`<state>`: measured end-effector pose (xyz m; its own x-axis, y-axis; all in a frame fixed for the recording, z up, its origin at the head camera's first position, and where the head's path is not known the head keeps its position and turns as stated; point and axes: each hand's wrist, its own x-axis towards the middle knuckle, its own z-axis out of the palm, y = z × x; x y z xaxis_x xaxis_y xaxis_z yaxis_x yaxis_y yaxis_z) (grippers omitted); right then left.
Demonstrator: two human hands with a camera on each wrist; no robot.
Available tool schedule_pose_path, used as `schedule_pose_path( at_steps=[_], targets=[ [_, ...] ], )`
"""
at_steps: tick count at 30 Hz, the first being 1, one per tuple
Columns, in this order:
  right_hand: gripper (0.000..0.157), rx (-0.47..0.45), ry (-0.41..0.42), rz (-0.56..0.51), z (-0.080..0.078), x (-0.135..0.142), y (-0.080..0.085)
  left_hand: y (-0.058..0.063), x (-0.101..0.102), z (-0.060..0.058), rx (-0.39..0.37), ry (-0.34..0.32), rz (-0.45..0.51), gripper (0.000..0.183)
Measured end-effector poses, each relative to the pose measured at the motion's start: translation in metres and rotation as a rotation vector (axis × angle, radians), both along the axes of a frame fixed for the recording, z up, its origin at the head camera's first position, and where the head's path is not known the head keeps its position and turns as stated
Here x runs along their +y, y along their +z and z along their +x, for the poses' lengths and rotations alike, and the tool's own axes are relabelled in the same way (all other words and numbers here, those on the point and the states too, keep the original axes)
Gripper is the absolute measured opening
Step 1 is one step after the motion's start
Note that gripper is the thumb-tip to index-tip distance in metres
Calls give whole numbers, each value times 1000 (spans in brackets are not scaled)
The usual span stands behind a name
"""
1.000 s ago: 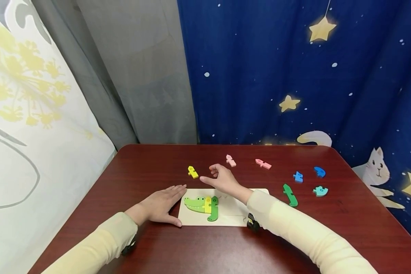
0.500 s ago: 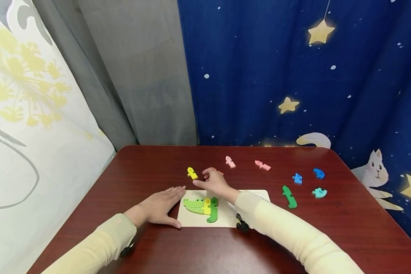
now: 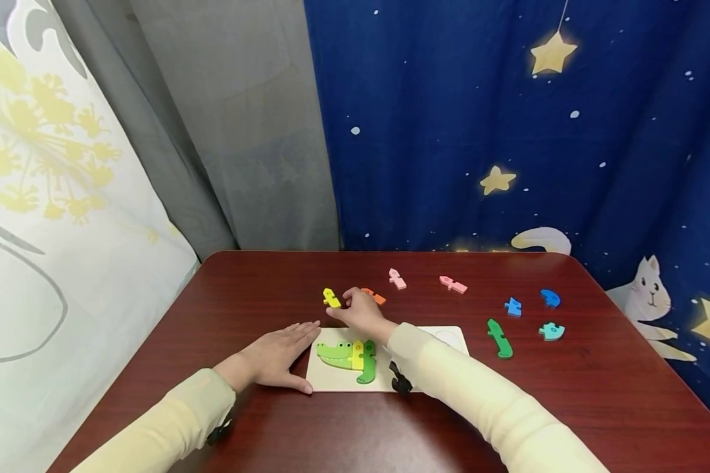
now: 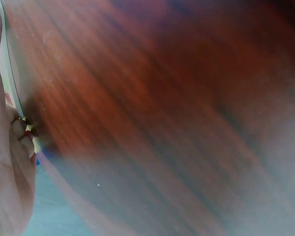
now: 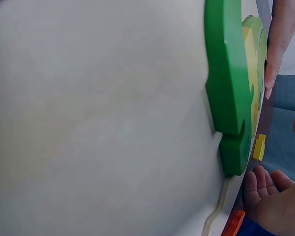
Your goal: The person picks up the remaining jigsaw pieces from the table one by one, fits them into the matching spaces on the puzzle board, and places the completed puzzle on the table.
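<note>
left hand (image 3: 284, 353): laid flat, fingers straight, nothing grasped; thumb and fingertips are set at the left edge of the board (image 3: 334, 383), presumably so that it is kept from sliding.
right hand (image 3: 363, 312): held over the far side, thumb and bent fingers parted, nothing grasped; whether the loose yellow piece (image 3: 331, 298) is touched cannot quite be told.
loose yellow piece: laid on the table (image 3: 260, 427), near the right fingertips.
crocodile: head (image 3: 334, 357), yellow segment (image 3: 358, 355) and green leg (image 3: 367, 374) set side by side, apparently ordered rightward.
orange piece (image 3: 375, 297): partly hidden by the right hand.
</note>
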<state>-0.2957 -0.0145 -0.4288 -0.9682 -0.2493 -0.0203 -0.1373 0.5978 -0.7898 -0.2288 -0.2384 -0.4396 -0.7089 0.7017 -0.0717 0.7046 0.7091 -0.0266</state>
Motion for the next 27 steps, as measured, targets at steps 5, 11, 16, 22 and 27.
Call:
schedule_pose_path(
  at_steps=[5, 11, 16, 22, 27],
  targets=[
    [56, -18, -19, 6, -3, -4, -1, 2, 0, 1, -11, 11, -15, 115],
    [53, -7, -17, 17, -8, -9, -5, 2, 0, 1, -3, 4, 2, 114],
    [50, 5, -25, 21, -11, -12, -7, 1, 0, 0, -4, 4, 11, 115],
    [44, 6, -46, -3, -14, -13, -11, 1, 1, 0, -16, 9, 11, 114],
    [42, 12, -70, -23, -15, -14, -13, 2, 0, 1, -14, 6, 15, 114]
  ],
)
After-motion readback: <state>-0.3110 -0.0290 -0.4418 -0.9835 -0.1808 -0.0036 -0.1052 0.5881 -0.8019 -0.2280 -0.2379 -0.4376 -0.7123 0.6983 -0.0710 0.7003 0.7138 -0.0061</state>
